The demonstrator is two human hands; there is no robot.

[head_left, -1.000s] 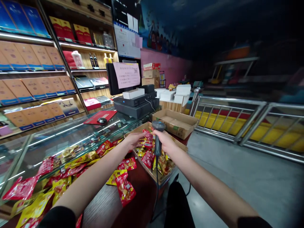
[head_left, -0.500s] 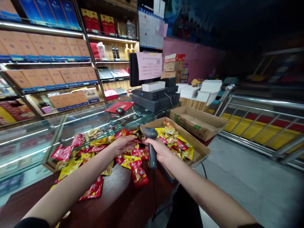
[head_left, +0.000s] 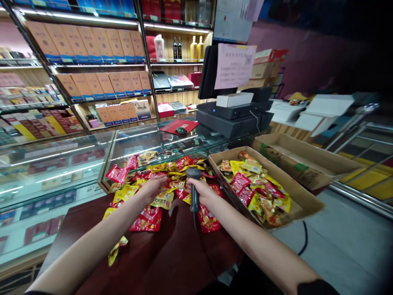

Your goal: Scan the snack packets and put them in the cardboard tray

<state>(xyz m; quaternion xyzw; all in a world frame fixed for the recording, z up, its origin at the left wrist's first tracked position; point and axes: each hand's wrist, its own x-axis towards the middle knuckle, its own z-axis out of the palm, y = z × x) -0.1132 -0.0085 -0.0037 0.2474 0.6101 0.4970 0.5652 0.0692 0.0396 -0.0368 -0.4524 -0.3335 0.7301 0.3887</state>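
My right hand [head_left: 201, 190] is wrapped round the dark grey handle of a handheld barcode scanner [head_left: 194, 200], its head pointing away from me and its cable hanging down. My left hand [head_left: 155, 187] reaches low over a spread of red and yellow snack packets [head_left: 125, 192], fingers loosely bent and partly hidden. A golden snack packet [head_left: 164, 200] lies just under that hand; I cannot tell whether the fingertips touch it. More red packets [head_left: 208, 219] lie beneath the scanner and my right wrist.
A cardboard box [head_left: 294, 205] holding several packets stands at right, beside another cardboard tray [head_left: 310, 164]. Behind are a glass display counter [head_left: 135, 143], a mouse [head_left: 181, 130], a monitor [head_left: 208, 73] and stocked shelves. A metal railing [head_left: 362, 200] borders the right side.
The view has turned left, so the surroundings sit farther right. My left hand has moved left over the packets, away from the scanner. My right hand keeps hold of the barcode scanner.
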